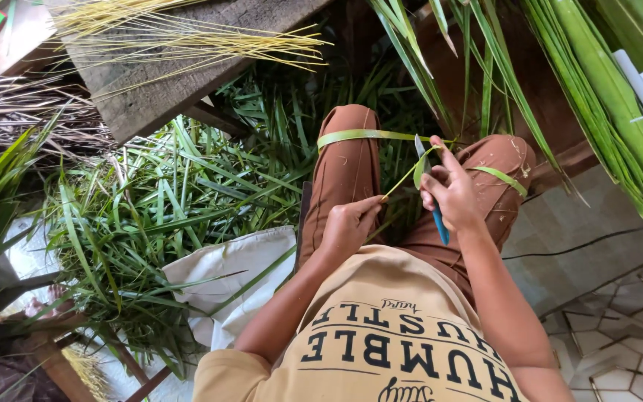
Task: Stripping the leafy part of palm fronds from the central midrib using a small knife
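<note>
I look down on a thick heap of cut green leaves point(150, 216) spread over the floor, with a weathered wooden plank point(165, 67) above it carrying a bundle of pale yellow stripped midribs point(210, 37). More long green fronds point(604, 97) hang at the upper right. A white cloth bag point(225, 275) lies by my left side.

Across my lap, a single green leaf strip point(359, 135) curves over the left knee. My left hand point(347, 223) is clenched on the thin pale midrib, pulling it taut. My right hand point(452, 190) grasps a blue-handled knife point(432, 193), blade up against the strip.

I judge the step to be peeling leaf from rib. The next move calls for steady tension and a shallow blade angle.
</note>
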